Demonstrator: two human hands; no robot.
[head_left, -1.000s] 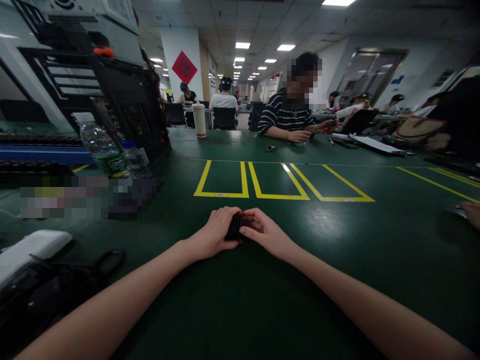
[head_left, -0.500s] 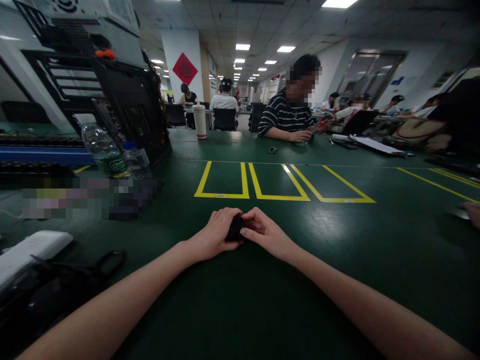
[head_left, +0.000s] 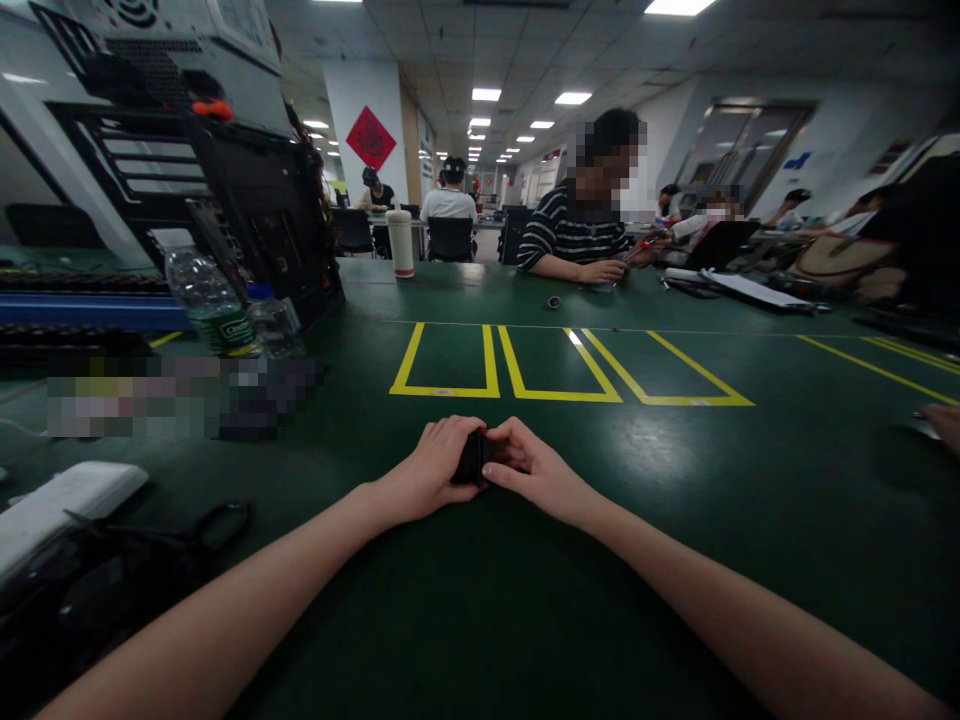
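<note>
A small black object [head_left: 471, 458] sits between my two hands on the green table [head_left: 675, 500]. My left hand [head_left: 429, 472] curls round its left side with the fingers closed. My right hand [head_left: 534, 470] grips its right side, thumb and fingers pressed against it. Most of the object is hidden by my fingers, so I cannot make out what it is. Both forearms reach in from the bottom of the view and rest low over the table.
Yellow tape boxes [head_left: 525, 365] mark the table just beyond my hands. At the left stand plastic bottles [head_left: 206, 300], a black machine [head_left: 255, 200], a white pad [head_left: 67, 500] and a black bag [head_left: 90, 590]. A person in a striped shirt [head_left: 570, 235] works across the table.
My hands stay clasped on the black object in the same spot; only small finger shifts. The person across the table has moved their hands slightly.
</note>
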